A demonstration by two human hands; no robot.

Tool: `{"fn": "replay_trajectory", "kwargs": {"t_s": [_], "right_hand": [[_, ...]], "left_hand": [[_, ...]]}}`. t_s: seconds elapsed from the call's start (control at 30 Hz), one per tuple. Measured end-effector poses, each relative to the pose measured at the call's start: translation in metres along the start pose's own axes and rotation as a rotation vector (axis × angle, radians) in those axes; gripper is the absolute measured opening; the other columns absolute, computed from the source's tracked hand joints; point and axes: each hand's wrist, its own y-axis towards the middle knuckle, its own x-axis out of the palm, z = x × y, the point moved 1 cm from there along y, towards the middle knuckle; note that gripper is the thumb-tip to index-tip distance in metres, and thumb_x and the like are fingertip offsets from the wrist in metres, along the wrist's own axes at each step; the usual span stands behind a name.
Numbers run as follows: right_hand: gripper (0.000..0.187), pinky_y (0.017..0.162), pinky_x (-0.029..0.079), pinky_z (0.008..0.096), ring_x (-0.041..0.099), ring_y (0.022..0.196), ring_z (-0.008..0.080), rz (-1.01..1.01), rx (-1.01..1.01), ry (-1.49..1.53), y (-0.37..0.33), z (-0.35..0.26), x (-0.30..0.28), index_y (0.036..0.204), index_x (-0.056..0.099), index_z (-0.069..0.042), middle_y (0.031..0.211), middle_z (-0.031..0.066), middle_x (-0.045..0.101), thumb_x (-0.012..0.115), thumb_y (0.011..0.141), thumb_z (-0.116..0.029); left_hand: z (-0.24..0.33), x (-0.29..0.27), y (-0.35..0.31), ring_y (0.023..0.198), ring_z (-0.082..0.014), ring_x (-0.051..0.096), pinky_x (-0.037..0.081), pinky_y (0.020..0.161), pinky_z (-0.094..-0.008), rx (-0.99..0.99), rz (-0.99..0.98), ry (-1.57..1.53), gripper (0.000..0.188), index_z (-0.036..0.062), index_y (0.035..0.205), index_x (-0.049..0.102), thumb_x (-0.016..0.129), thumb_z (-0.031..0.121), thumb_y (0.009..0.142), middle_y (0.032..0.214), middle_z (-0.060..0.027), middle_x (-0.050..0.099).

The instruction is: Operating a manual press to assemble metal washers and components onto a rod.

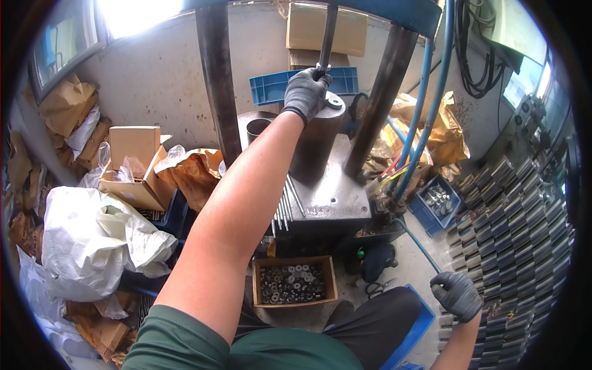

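My left hand (306, 92), in a grey knit glove, reaches up to the lower end of a dark press ram (328, 37). Its fingers are closed near a small metal collar (323, 66) there; what they grip is mostly hidden. Just below stands a thick dark steel cylinder (316, 142) with a washer-like ring (333, 102) on its top. At the right, my other gloved hand, the right hand (457, 296), is closed around the end of a thin blue-grey lever (419, 245). Several slim metal rods (285, 206) lie on the press table (336, 197), under my left forearm.
Two dark posts (219, 80) flank the ram. A cardboard box (256, 290) of nuts and washers sits before the press. Blue crates (262, 89), an open carton (132, 145) and a white sack (83, 240) stand around. Stacked metal pieces (505, 246) fill the right side; blue hoses (425, 123) hang nearby.
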Motion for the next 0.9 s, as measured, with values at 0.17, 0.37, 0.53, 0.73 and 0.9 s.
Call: {"fn": "replay_trajectory", "kwargs": {"t_s": [0.17, 0.37, 0.53, 0.73, 0.9], "right_hand": [[0.019, 0.073, 0.058, 0.0392, 0.074, 0.076, 0.0297, 0.152, -0.071, 0.027, 0.002, -0.001, -0.005, 0.098, 0.078, -0.005, 0.09, 0.017, 0.075, 0.07, 0.081, -0.01], [0.02, 0.076, 0.059, 0.0401, 0.074, 0.081, 0.0341, -0.03, -0.034, 0.013, -0.004, 0.001, 0.004, 0.098, 0.077, -0.004, 0.091, 0.0188, 0.075, 0.069, 0.083, -0.013], [0.016, 0.076, 0.058, 0.0397, 0.074, 0.083, 0.0342, 0.152, -0.094, 0.072, -0.007, 0.005, 0.01, 0.096, 0.075, -0.001, 0.091, 0.0198, 0.074, 0.067, 0.083, -0.004], [0.023, 0.078, 0.056, 0.0358, 0.069, 0.082, 0.0234, 0.825, -0.363, 0.11, 0.045, 0.006, -0.03, 0.101, 0.07, -0.001, 0.091, 0.0137, 0.069, 0.063, 0.083, 0.012], [0.018, 0.085, 0.057, 0.036, 0.072, 0.093, 0.0244, 1.207, -0.384, -0.195, 0.14, 0.018, -0.106, 0.113, 0.069, -0.002, 0.102, 0.0137, 0.073, 0.064, 0.095, -0.001]], "left_hand": [[-0.004, 0.003, 0.003, 0.086, -0.0194, 0.074, 0.057, 0.083, -0.0334, -0.026, 0.007, -0.094, 0.032, 0.0065, 0.118, 0.074, 0.074, 0.029, 0.096, 0.101, -0.0118, 0.078], [-0.004, 0.003, 0.003, 0.087, -0.0179, 0.073, 0.057, 0.081, -0.0327, -0.017, 0.02, -0.078, 0.032, 0.0064, 0.119, 0.073, 0.075, 0.028, 0.095, 0.101, -0.0109, 0.077], [-0.002, 0.002, 0.002, 0.088, -0.0205, 0.073, 0.057, 0.083, -0.0344, -0.001, 0.035, 0.02, 0.032, 0.0079, 0.118, 0.073, 0.075, 0.029, 0.094, 0.1, -0.0103, 0.077], [0.001, -0.001, 0.0, 0.094, -0.0193, 0.072, 0.055, 0.088, -0.0336, -0.021, -0.023, -0.049, 0.035, 0.0082, 0.119, 0.07, 0.076, 0.032, 0.094, 0.102, -0.0083, 0.076], [0.004, -0.004, -0.003, 0.096, -0.0215, 0.071, 0.053, 0.09, -0.0352, -0.033, -0.04, -0.163, 0.041, 0.0073, 0.121, 0.068, 0.075, 0.036, 0.093, 0.102, -0.01, 0.075]]}}
